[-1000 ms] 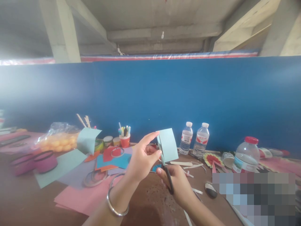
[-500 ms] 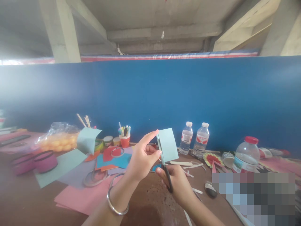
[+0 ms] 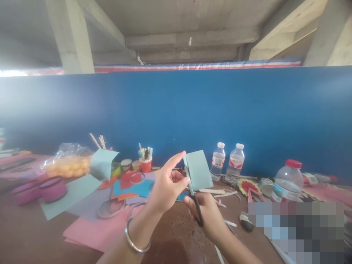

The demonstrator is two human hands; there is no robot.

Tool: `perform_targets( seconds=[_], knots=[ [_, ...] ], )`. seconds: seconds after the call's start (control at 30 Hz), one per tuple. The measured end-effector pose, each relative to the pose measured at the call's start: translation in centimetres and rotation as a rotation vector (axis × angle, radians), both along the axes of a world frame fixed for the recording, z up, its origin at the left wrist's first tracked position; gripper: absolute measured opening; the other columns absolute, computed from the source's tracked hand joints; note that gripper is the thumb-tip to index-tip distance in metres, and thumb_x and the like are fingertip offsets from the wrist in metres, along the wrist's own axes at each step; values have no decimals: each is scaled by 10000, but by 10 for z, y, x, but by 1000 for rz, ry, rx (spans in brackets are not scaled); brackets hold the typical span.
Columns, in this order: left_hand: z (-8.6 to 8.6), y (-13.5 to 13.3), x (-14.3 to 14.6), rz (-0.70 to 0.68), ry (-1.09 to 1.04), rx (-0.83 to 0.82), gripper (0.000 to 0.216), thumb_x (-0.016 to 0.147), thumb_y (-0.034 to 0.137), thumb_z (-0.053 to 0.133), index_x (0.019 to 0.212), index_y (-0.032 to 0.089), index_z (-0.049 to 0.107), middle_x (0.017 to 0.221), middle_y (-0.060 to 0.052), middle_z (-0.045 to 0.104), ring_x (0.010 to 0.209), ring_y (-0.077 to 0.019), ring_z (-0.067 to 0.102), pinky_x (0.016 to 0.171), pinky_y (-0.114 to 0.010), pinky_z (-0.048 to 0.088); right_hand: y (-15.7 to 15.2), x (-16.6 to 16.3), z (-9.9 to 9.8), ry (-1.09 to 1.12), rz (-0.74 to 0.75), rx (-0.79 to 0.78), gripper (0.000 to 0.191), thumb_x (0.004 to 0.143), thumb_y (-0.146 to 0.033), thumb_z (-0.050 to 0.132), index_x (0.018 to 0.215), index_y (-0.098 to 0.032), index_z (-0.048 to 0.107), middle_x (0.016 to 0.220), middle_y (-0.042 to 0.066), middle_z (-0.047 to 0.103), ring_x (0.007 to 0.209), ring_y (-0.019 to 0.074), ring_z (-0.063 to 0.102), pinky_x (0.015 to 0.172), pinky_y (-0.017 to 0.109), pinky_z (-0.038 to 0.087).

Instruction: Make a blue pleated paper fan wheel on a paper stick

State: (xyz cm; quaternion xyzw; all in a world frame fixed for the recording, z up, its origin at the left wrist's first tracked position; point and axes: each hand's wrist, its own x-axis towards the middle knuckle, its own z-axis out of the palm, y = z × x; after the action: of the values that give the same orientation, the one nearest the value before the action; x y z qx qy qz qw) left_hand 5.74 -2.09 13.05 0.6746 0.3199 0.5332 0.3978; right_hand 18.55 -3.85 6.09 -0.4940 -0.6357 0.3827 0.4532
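Observation:
Between thumb and fingers, my left hand (image 3: pixel 170 183) pinches the left edge of a pale blue-green piece of paper (image 3: pixel 199 170), held up above the table. A pair of black-handled scissors (image 3: pixel 197 209) is gripped in my right hand (image 3: pixel 210 216), just below and to the right. Their blades point up along the paper's left side, close to my left fingertips. A narrow strip of paper shows left of the blades. A silver bangle circles my left wrist.
Coloured paper sheets (image 3: pixel 90 227), a tape roll and purple bands (image 3: pixel 53 189) lie left. Behind stand a red cup of pens (image 3: pixel 146 165) and two water bottles (image 3: pixel 218 161). Paper strips (image 3: pixel 231 223), a mouse-like dark object (image 3: pixel 246 222) and a red-capped bottle (image 3: pixel 288 181) are right.
The pale blue-green paper has tilted and swung slightly to the right, away from the narrow strip at the blades. Both hands stay nearly in place.

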Motion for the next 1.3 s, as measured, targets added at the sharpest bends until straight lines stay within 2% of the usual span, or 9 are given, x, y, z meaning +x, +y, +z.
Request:
perform_targets(
  seconds=[0.1, 0.23, 0.3, 0.43, 0.53, 0.63, 0.87, 1.1, 1.3],
  knots=[
    [2, -2, -1, -13, 8, -43, 656, 693, 114, 566, 1298, 283, 378, 894, -29, 616, 575, -73, 493, 536, -202, 471, 0, 0, 0, -3, 5, 20, 487, 732, -540, 528, 446, -169, 395, 386, -46, 353, 371, 65, 298, 390, 206, 195],
    [5, -2, -3, -41, 24, -70, 660, 700, 103, 563, 1304, 282, 365, 650, 28, 567, 551, -82, 482, 548, -209, 457, 0, -1, 0, -15, -9, 27, 479, 741, -521, 530, 448, -167, 396, 390, -47, 352, 375, 64, 297, 392, 204, 195],
    [4, -1, -3, -54, 12, -71, 664, 701, 98, 561, 1302, 296, 358, 710, 19, 573, 552, -75, 480, 553, -211, 454, 0, -1, 0, -16, -6, 17, 479, 740, -520, 529, 447, -166, 395, 390, -45, 358, 380, 65, 301, 396, 204, 201],
    [1, 2, -1, -56, -110, -52, 618, 668, 83, 584, 1213, 320, 414, 1090, -27, 482, 593, -44, 494, 536, -193, 451, 1, -2, 0, 9, 6, 22, 460, 739, -500, 541, 459, -163, 404, 398, -48, 354, 404, 73, 320, 415, 206, 210],
    [-2, 5, -2, -109, -161, -116, 415, 673, 83, 584, 1040, 251, 486, 961, -3, 476, 623, -55, 505, 512, -168, 431, 1, -2, 0, 73, 13, -6, 420, 728, -482, 561, 493, -164, 418, 412, -53, 359, 408, 75, 327, 414, 203, 214],
    [-5, 8, -3, -136, -158, -152, 278, 686, 82, 580, 926, 201, 509, 852, 2, 504, 680, -82, 522, 569, -180, 433, -1, -3, 0, 127, 35, -21, 399, 719, -463, 578, 503, -167, 419, 428, -53, 375, 410, 74, 334, 412, 202, 224],
    [-5, 9, -2, -110, -151, -149, 213, 692, 93, 571, 883, 183, 539, 805, -6, 553, 729, -104, 527, 638, -202, 421, -1, -6, -1, 172, 23, 0, 327, 722, -398, 587, 540, -174, 432, 450, -58, 401, 434, 80, 347, 427, 202, 255],
    [-8, 11, -1, -65, -133, -230, 83, 688, 110, 536, 750, 164, 555, 690, 12, 545, 578, -66, 471, 500, -158, 356, -5, -8, 4, 73, -20, 5, 288, 719, -337, 561, 525, -183, 415, 435, -60, 388, 424, 86, 347, 429, 211, 250],
    [-4, 6, 3, -117, -186, -296, 75, 666, 82, 510, 673, 156, 522, 604, 32, 519, 514, -56, 480, 444, -144, 321, -3, -9, 0, -15, -80, 61, 157, 720, -255, 492, 597, -188, 421, 506, -51, 388, 485, 101, 353, 448, 208, 285]
  ],
)
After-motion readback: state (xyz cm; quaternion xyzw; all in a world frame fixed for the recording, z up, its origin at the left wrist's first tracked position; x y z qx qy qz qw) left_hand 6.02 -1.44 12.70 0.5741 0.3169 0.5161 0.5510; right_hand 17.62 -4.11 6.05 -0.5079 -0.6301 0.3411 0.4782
